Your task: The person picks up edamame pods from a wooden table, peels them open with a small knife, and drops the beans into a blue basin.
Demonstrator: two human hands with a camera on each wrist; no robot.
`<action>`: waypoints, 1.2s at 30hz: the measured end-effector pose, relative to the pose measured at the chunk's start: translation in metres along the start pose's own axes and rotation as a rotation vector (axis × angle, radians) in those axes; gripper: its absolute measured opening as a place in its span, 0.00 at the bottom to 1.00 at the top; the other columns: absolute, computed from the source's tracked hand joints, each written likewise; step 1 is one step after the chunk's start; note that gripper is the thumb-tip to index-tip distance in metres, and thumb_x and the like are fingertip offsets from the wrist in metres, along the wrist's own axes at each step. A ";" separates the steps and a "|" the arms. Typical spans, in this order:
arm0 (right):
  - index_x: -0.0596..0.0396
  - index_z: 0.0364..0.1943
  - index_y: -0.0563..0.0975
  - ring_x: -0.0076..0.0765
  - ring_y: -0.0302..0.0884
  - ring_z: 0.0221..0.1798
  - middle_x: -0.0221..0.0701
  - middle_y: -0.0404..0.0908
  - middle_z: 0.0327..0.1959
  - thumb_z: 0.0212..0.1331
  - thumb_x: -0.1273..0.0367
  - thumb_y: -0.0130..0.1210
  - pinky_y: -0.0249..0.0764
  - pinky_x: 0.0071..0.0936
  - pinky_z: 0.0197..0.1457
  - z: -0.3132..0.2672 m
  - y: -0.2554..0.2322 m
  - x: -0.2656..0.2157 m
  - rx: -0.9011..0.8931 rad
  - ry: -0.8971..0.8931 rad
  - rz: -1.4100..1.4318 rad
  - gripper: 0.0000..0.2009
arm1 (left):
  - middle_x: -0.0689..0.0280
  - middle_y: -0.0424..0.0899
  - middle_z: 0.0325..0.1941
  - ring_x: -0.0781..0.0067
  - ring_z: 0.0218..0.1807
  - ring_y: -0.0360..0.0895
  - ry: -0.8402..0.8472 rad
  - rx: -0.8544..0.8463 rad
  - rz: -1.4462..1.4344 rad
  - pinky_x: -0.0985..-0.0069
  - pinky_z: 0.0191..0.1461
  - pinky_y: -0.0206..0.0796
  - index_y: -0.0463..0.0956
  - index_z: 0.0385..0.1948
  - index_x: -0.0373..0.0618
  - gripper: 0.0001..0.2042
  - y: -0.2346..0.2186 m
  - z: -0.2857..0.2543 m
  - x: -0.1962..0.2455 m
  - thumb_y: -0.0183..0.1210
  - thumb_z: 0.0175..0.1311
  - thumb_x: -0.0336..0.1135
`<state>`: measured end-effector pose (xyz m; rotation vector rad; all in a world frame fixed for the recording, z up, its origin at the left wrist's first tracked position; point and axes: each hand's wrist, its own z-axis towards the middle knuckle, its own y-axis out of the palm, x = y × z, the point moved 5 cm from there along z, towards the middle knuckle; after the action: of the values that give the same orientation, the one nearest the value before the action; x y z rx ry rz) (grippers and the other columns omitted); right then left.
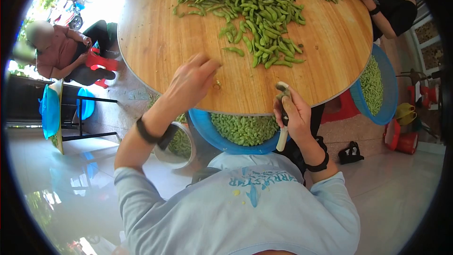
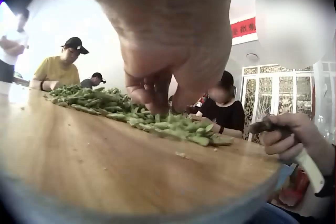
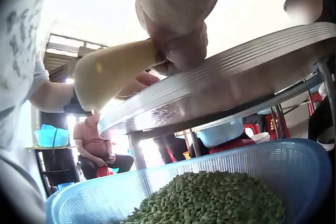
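Note:
My left hand (image 1: 192, 79) hovers above the round wooden table, its fingers loosely bent down and blurred. Nothing shows between these fingers in the left wrist view, where they overlap the pile of green soybean pods (image 2: 113, 103). Seen from the head, the pods (image 1: 255, 0) spread across the table's far side, with a few strays nearer me. At the near edge, my right hand (image 1: 297, 113) grips a cream-handled tool (image 1: 282, 139), handle pointing down toward me. The tool's dark middle is partly hidden by the fingers. In the right wrist view its pale handle (image 3: 110, 71) looms large.
Below the table (image 1: 155, 42) edge sits a blue basket (image 3: 105, 195) of shelled beans (image 3: 210, 198). A white bucket (image 1: 188, 158) stands left of it, another blue basin (image 1: 389, 99) of beans at right. One person (image 1: 389, 7) sits across at right, another (image 1: 63, 49) at left.

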<state>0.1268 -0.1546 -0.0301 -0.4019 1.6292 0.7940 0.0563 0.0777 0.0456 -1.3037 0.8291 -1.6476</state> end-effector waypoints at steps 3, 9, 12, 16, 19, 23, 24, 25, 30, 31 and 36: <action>0.62 0.60 0.64 0.15 0.63 0.19 0.28 0.72 0.28 0.68 0.70 0.41 0.60 0.13 0.19 0.002 0.004 0.002 -0.004 0.007 -0.047 0.18 | 0.55 0.72 0.39 0.52 0.44 0.72 0.075 0.051 0.081 0.63 0.45 0.66 0.74 0.42 0.40 0.12 0.032 0.041 -0.016 0.55 0.55 0.25; 0.61 0.62 0.63 0.14 0.62 0.18 0.27 0.71 0.26 0.68 0.70 0.42 0.60 0.13 0.18 -0.001 -0.002 0.004 -0.021 0.013 -0.045 0.20 | 0.56 0.72 0.44 0.54 0.48 0.69 0.009 0.018 0.133 0.64 0.50 0.65 0.72 0.44 0.40 0.14 0.050 0.046 -0.029 0.53 0.55 0.24; 0.61 0.64 0.61 0.14 0.62 0.18 0.27 0.71 0.25 0.69 0.69 0.41 0.59 0.13 0.18 -0.005 0.004 -0.002 -0.032 -0.003 -0.074 0.21 | 0.62 0.75 0.36 0.66 0.37 0.72 -0.156 -0.013 -0.406 0.71 0.39 0.66 0.72 0.43 0.37 0.10 0.053 0.025 -0.013 0.53 0.60 0.25; 0.60 0.65 0.60 0.14 0.61 0.17 0.26 0.70 0.25 0.70 0.68 0.40 0.58 0.12 0.18 -0.002 0.020 -0.002 -0.129 -0.002 0.096 0.21 | 0.72 0.73 0.21 0.85 0.20 0.67 -0.549 -0.171 -1.280 0.85 0.20 0.55 0.74 0.38 0.34 0.07 0.071 -0.008 0.026 0.53 0.65 0.29; 0.60 0.65 0.59 0.14 0.60 0.17 0.26 0.70 0.25 0.70 0.67 0.40 0.57 0.12 0.18 -0.005 0.026 0.001 -0.187 0.045 0.109 0.22 | 0.74 0.73 0.22 0.88 0.21 0.66 -0.568 -0.159 -1.376 0.88 0.20 0.53 0.76 0.36 0.37 0.06 0.078 -0.018 0.042 0.55 0.63 0.30; 0.59 0.65 0.59 0.14 0.60 0.17 0.26 0.70 0.24 0.70 0.68 0.39 0.57 0.12 0.18 -0.009 0.035 0.002 -0.242 0.043 0.081 0.21 | 0.69 0.76 0.22 0.86 0.18 0.66 -0.583 -0.098 -1.387 0.87 0.18 0.53 0.76 0.34 0.35 0.05 0.082 -0.021 0.046 0.54 0.63 0.28; 0.59 0.65 0.59 0.14 0.60 0.17 0.26 0.70 0.24 0.70 0.68 0.39 0.57 0.12 0.18 -0.008 0.035 0.004 -0.242 0.046 0.080 0.21 | 0.69 0.76 0.22 0.86 0.18 0.66 -0.586 -0.098 -1.390 0.87 0.18 0.53 0.76 0.34 0.35 0.05 0.082 -0.021 0.046 0.54 0.63 0.28; 0.59 0.65 0.59 0.14 0.60 0.17 0.26 0.70 0.24 0.70 0.69 0.39 0.57 0.12 0.18 -0.007 0.035 0.008 -0.246 0.052 0.116 0.21 | 0.68 0.76 0.23 0.86 0.18 0.66 -0.591 -0.063 -1.397 0.87 0.18 0.54 0.76 0.34 0.35 0.05 0.082 -0.022 0.046 0.54 0.63 0.27; 0.59 0.64 0.62 0.13 0.59 0.16 0.25 0.69 0.22 0.70 0.71 0.39 0.57 0.12 0.18 -0.006 0.038 0.011 -0.232 0.038 0.101 0.19 | 0.68 0.77 0.24 0.86 0.19 0.67 -0.596 0.047 -1.396 0.87 0.19 0.54 0.76 0.35 0.35 0.05 0.085 -0.030 0.043 0.55 0.63 0.27; 0.60 0.63 0.63 0.14 0.59 0.16 0.26 0.70 0.22 0.69 0.72 0.39 0.57 0.12 0.18 -0.007 0.038 0.012 -0.224 0.006 0.055 0.19 | 0.68 0.77 0.25 0.86 0.19 0.67 -0.551 0.079 -1.372 0.87 0.19 0.54 0.75 0.35 0.35 0.05 0.085 -0.031 0.042 0.55 0.63 0.27; 0.60 0.60 0.67 0.15 0.58 0.15 0.27 0.70 0.21 0.68 0.73 0.40 0.57 0.12 0.17 -0.005 0.035 0.008 -0.263 0.003 0.098 0.18 | 0.67 0.78 0.26 0.85 0.21 0.69 -0.463 0.018 -1.431 0.88 0.20 0.54 0.75 0.35 0.35 0.04 0.085 -0.031 0.029 0.55 0.62 0.26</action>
<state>0.0984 -0.1321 -0.0277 -0.5113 1.5608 1.0878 0.0420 0.0155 -0.0247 -2.3643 -0.6195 -2.1063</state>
